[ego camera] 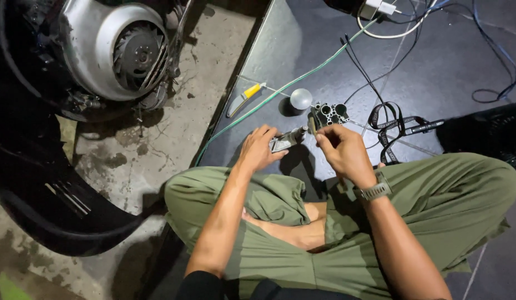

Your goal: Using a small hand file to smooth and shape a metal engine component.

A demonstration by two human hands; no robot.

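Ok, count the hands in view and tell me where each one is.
2. The left hand rests on a small grey metal part on the dark mat. The right hand pinches a thin tool beside the metal carburettor body. No others show.

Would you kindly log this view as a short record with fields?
Setting: person seated cross-legged on a dark mat
Left hand: grips a small metal part
Right hand: pinches a thin tool over that part
Nearby: metal carburetor body, round silver cap, yellow-handled tool, green cable
Left side: scooter engine fan housing
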